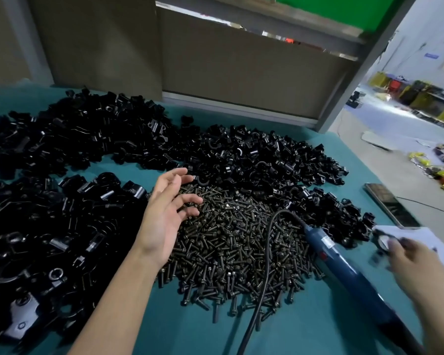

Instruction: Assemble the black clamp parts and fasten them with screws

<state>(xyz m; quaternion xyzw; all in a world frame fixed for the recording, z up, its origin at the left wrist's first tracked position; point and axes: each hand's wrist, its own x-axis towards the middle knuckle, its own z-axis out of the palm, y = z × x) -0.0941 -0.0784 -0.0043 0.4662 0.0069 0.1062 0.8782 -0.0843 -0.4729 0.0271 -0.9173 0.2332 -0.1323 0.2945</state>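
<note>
Three clamp heaps (87, 139) ring screw pile (241, 239); blue driver (344, 267), cable (264, 265) across it. Left hand (164, 213) fingers spread wide; right hand (415, 265) blurred, grip unclear.

the left hand (164, 213) is open over the pile of screws (241, 242) on the teal table (305, 329), fingers (187, 200) spread. heaps of black clamp parts (75, 139) ring the pile. a blue electric screwdriver (344, 265) lies at the screws' right edge, its cord (267, 252) looping over them. the blurred right hand (410, 265) grips one clamp piece (379, 239).
</note>
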